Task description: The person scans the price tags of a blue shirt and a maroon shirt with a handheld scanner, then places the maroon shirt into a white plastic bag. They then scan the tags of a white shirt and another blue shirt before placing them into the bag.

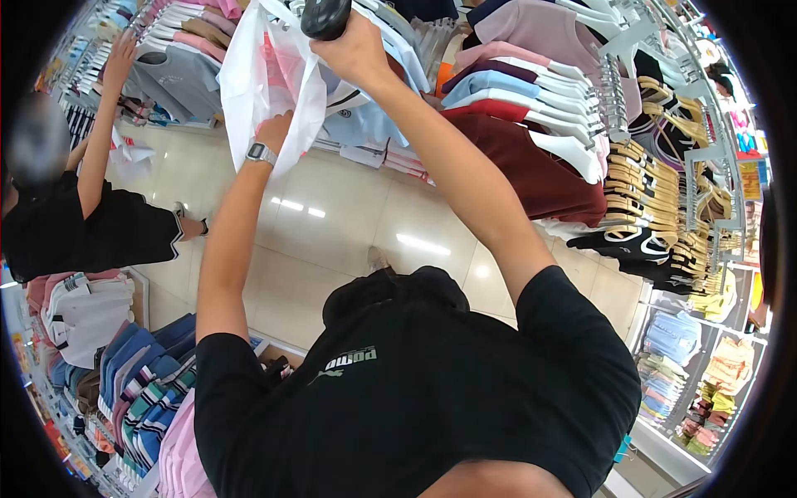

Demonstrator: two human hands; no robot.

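Note:
My right hand (359, 51), arm stretched forward, is wrapped round a black handheld device (325, 18) with a rounded end, cut off by the top of the view. Beside it hangs a thin white, bag-like item (242, 83) with a pink-red patch showing in its middle. My left hand (274, 131), with a digital watch (261, 153) on the wrist, reaches up into the white folds. Its fingers are hidden there, and I cannot tell whether they grip. Behind both hands, light blue shirts (365, 124) hang on a rack.
To the right, a maroon garment (531, 158) and other clothes hang on white hangers; beyond are wooden hangers (639, 187). A person in black (91, 216) stands at left, one arm raised to a rack. Striped shirts (154, 407) hang lower left, above tiled floor (332, 241).

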